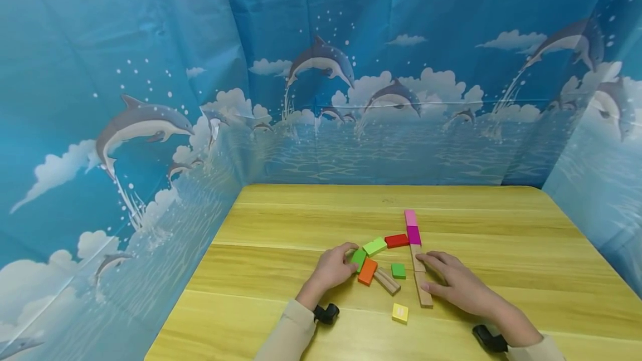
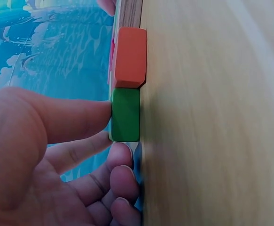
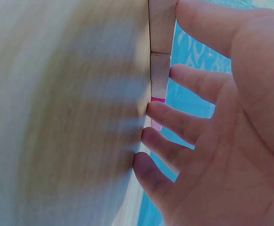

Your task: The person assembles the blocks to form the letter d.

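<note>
Left hand [image 1: 331, 268] pinches smooth oblong green block [image 2: 126, 115] | right hand [image 1: 462, 285] spread against wooden blocks [image 1: 424, 298]

Head view faces forward-down; close wrist views, apparently sideways, share the table [image 1: 225, 294].

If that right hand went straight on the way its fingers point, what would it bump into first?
The right hand would likely first meet the plain wooden block next to the magenta block; its index fingertip seems to touch it, though contact is hard to confirm.
</note>
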`<state>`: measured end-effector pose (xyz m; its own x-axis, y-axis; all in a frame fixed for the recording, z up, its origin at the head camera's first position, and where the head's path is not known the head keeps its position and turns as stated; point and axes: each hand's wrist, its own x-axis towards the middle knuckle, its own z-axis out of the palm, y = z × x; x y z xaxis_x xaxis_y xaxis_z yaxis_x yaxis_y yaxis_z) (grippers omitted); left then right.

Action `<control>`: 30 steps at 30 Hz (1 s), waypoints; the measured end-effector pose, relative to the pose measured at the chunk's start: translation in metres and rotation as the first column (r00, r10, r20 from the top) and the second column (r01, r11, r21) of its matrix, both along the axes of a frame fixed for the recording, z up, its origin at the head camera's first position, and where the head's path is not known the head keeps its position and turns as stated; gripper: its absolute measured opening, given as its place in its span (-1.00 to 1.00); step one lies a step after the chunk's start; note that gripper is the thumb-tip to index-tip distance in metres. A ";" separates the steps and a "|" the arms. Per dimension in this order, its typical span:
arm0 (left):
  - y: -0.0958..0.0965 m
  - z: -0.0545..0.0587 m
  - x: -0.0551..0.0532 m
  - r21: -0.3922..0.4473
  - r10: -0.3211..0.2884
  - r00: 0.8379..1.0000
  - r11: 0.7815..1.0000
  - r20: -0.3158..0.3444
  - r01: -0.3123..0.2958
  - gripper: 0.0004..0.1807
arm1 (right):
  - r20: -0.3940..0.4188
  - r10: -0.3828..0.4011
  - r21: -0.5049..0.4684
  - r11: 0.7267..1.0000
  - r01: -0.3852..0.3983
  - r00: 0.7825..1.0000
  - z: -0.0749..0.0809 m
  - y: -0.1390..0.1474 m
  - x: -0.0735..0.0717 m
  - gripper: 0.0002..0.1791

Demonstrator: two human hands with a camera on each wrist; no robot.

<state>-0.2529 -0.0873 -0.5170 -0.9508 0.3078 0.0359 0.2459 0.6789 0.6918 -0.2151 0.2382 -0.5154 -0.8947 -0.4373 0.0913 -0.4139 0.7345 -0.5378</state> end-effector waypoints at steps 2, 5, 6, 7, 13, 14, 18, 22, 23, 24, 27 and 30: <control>0.000 0.000 0.001 0.006 0.000 1.000 1.000 0.001 0.000 -0.51 | 0.005 0.000 -0.001 1.000 0.000 1.000 0.000 0.000 0.000 -0.23; 0.001 -0.001 0.001 0.013 0.001 1.000 1.000 -0.001 -0.001 -0.51 | 0.009 -0.002 0.002 1.000 0.002 1.000 0.000 0.000 0.001 -0.24; 0.001 -0.001 0.001 0.014 0.003 1.000 1.000 -0.002 -0.003 -0.52 | 0.011 -0.004 0.001 1.000 0.004 1.000 0.000 0.000 0.001 -0.24; 0.001 -0.001 0.001 0.018 0.003 1.000 1.000 -0.003 -0.003 -0.52 | 0.010 -0.005 0.002 1.000 0.005 1.000 0.000 0.000 0.001 -0.24; 0.000 -0.001 0.001 0.031 -0.003 1.000 1.000 0.003 0.003 -0.52 | 0.002 0.005 -0.003 1.000 -0.005 1.000 0.002 -0.001 0.001 -0.24; 0.000 -0.001 0.001 0.030 -0.004 1.000 1.000 0.003 0.003 -0.52 | 0.001 0.005 -0.003 1.000 -0.005 1.000 0.002 -0.001 0.001 -0.24; -0.001 0.000 0.001 0.028 -0.001 1.000 1.000 -0.004 0.001 -0.52 | -0.004 0.002 0.001 1.000 -0.002 1.000 0.003 -0.002 0.001 -0.24; -0.001 0.002 0.002 0.033 -0.005 1.000 0.999 -0.007 0.005 -0.51 | -0.004 0.003 -0.003 1.000 -0.003 1.000 0.003 -0.002 0.000 -0.25; -0.002 0.002 0.002 0.037 -0.007 1.000 0.999 -0.005 0.007 -0.51 | -0.004 0.002 -0.003 1.000 -0.002 1.000 0.002 -0.002 0.000 -0.25; -0.002 0.002 0.002 0.043 -0.008 1.000 0.999 -0.004 0.008 -0.51 | -0.006 0.003 -0.003 1.000 -0.003 1.000 0.002 -0.002 0.000 -0.25; -0.003 0.003 0.003 0.061 -0.009 1.000 0.998 0.001 0.009 -0.50 | -0.008 0.002 -0.001 1.000 -0.002 1.000 0.000 -0.001 -0.001 -0.25; -0.003 0.003 0.002 0.072 -0.007 1.000 0.997 -0.002 0.007 -0.48 | -0.008 -0.006 0.000 1.000 0.006 1.000 -0.003 -0.001 -0.001 -0.25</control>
